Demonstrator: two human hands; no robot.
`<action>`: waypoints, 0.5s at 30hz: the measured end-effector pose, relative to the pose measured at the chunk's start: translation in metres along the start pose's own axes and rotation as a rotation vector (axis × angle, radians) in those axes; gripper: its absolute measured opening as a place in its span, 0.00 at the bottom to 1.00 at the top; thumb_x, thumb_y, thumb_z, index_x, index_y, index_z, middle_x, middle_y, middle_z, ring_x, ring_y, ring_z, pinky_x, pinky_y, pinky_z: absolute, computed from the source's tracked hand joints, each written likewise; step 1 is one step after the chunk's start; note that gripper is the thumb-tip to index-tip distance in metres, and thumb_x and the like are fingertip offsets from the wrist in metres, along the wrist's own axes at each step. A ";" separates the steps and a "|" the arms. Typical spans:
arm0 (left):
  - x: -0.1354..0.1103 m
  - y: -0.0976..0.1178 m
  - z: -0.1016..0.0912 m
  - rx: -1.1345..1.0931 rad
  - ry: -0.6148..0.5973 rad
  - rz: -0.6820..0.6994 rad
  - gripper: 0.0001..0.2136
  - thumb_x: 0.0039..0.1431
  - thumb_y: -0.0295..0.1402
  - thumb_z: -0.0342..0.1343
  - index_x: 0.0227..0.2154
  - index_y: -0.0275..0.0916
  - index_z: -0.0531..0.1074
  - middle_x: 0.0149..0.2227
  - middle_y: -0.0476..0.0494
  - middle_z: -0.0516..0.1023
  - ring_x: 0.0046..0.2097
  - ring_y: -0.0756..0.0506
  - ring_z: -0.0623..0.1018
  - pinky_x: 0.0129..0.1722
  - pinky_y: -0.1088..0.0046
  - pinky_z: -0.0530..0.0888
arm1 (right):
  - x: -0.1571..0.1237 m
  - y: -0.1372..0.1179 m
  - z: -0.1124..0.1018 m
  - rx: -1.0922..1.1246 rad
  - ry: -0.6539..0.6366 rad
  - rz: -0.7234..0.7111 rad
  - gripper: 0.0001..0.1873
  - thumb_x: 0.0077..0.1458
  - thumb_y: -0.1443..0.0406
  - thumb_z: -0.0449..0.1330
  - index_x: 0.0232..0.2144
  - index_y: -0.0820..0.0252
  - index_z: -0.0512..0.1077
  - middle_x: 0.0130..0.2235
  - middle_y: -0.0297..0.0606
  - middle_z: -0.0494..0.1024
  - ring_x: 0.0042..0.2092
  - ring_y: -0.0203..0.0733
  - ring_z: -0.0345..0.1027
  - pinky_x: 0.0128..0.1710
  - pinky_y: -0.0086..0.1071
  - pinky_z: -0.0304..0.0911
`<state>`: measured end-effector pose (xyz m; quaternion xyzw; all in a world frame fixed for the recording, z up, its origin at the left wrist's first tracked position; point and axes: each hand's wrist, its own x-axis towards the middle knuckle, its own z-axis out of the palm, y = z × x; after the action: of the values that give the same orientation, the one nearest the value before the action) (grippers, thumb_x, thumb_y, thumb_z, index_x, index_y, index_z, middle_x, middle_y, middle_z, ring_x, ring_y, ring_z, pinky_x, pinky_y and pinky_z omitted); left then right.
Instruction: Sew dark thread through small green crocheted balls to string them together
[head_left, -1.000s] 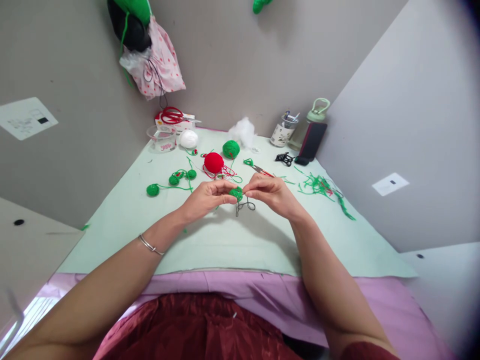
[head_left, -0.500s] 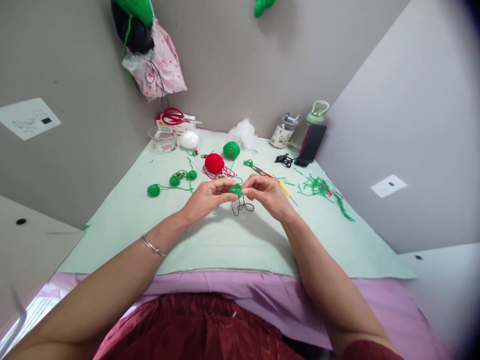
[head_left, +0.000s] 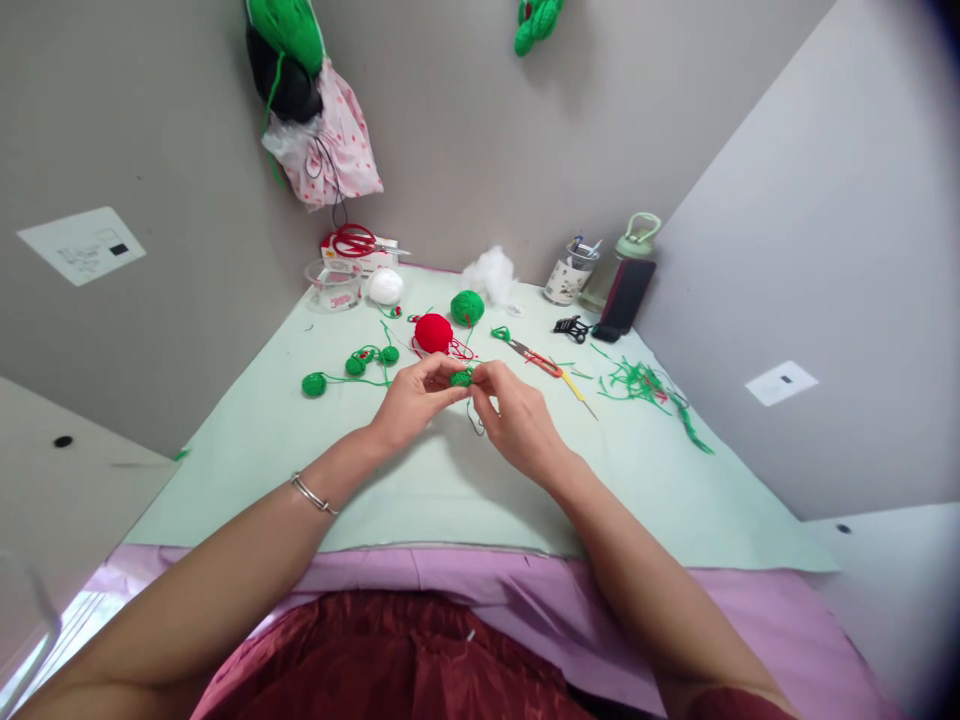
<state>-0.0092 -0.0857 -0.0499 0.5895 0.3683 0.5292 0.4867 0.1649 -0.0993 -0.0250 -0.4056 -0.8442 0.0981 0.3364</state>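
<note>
My left hand pinches a small green crocheted piece between thumb and fingers, above the middle of the table. My right hand is closed at the piece's right edge; its fingertips partly cover it. A thin dark cord hangs in a loop below the piece, beside the right thumb. Just beyond the hands lie a red yarn ball and a green yarn ball. Small green crocheted balls joined by green cords rest left of my left hand.
Right of the hands lie red-handled scissors, a yellow-handled hook, a black clip and green yarn scraps. Along the back stand a clear tub, white yarn, stuffing, a pen cup, a bottle and a phone.
My right hand has moved left and rolled inward, closing in on the green piece. Less of the dark cord shows below it. The whole view has shifted slightly.
</note>
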 end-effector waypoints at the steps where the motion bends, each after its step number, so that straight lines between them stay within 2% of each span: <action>1: 0.000 0.001 0.000 0.019 -0.004 0.007 0.14 0.50 0.39 0.68 0.37 0.38 0.76 0.37 0.45 0.80 0.41 0.45 0.78 0.46 0.66 0.73 | 0.000 0.001 0.000 -0.087 -0.042 -0.021 0.04 0.66 0.68 0.51 0.41 0.57 0.65 0.39 0.44 0.76 0.40 0.45 0.72 0.35 0.33 0.63; 5: -0.002 0.004 0.001 0.137 -0.012 0.023 0.12 0.52 0.39 0.66 0.36 0.38 0.77 0.36 0.46 0.79 0.39 0.45 0.76 0.44 0.67 0.72 | 0.003 0.003 0.001 -0.359 -0.183 -0.060 0.10 0.64 0.73 0.50 0.44 0.60 0.69 0.40 0.47 0.78 0.38 0.46 0.71 0.30 0.32 0.56; 8: -0.002 0.004 -0.001 0.206 -0.018 0.050 0.10 0.52 0.35 0.64 0.38 0.38 0.77 0.37 0.45 0.79 0.40 0.45 0.76 0.44 0.68 0.72 | 0.002 -0.009 0.000 -0.313 -0.078 -0.105 0.11 0.64 0.73 0.50 0.40 0.58 0.72 0.46 0.48 0.80 0.38 0.44 0.73 0.33 0.34 0.60; 11: -0.001 0.002 -0.005 0.258 -0.008 0.062 0.10 0.52 0.32 0.62 0.38 0.39 0.77 0.39 0.44 0.79 0.42 0.43 0.76 0.46 0.66 0.72 | -0.007 -0.038 -0.020 -0.009 0.052 -0.130 0.10 0.66 0.68 0.53 0.36 0.54 0.74 0.47 0.43 0.81 0.38 0.41 0.75 0.36 0.35 0.65; 13: 0.000 0.001 -0.008 0.277 0.019 0.053 0.11 0.52 0.33 0.62 0.40 0.39 0.76 0.40 0.44 0.79 0.42 0.43 0.76 0.46 0.65 0.72 | -0.017 -0.057 -0.048 0.306 0.053 -0.078 0.08 0.67 0.64 0.54 0.39 0.51 0.73 0.42 0.40 0.82 0.32 0.40 0.75 0.32 0.36 0.68; 15: 0.003 0.000 -0.013 0.291 0.059 0.062 0.12 0.53 0.35 0.63 0.40 0.39 0.75 0.40 0.44 0.79 0.41 0.43 0.76 0.46 0.65 0.72 | -0.023 -0.067 -0.079 0.600 0.088 0.051 0.07 0.68 0.59 0.53 0.41 0.50 0.71 0.34 0.38 0.81 0.26 0.40 0.73 0.25 0.37 0.67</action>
<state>-0.0217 -0.0800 -0.0495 0.6492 0.4366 0.5021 0.3686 0.1850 -0.1691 0.0529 -0.3128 -0.7518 0.3339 0.4749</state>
